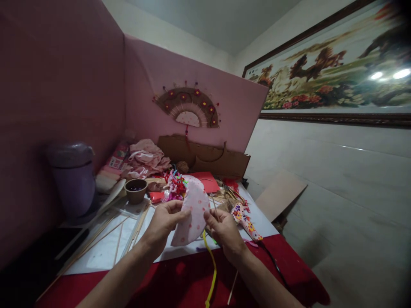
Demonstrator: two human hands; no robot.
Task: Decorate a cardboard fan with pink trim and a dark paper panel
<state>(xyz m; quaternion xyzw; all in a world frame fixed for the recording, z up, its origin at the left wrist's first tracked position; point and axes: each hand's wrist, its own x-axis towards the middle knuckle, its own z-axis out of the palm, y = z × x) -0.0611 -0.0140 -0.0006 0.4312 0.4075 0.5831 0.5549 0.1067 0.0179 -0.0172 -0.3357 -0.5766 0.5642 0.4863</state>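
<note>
A white half-round piece of cloth with pink dots (192,214) is held up over the table between both my hands. My left hand (167,220) pinches its left side, thumb in front and fingers behind. The thumb of my right hand (223,226) touches the curved right edge. A thin stick (214,203) rises from the right-hand fingers; how it is gripped is partly hidden. Behind the cloth lies a heap of colourful fuzzy strips (176,182). To the right of my right hand is a hot glue gun with a flowered cover (246,222).
A brown cup (135,191), a purple bin (73,184) and crumpled pink cloth (148,156) stand left. Thin sticks (105,233) lie on the white sheet. A yellow strip (212,269) crosses the red tablecloth (173,282). A decorated fan (189,105) hangs on the pink board.
</note>
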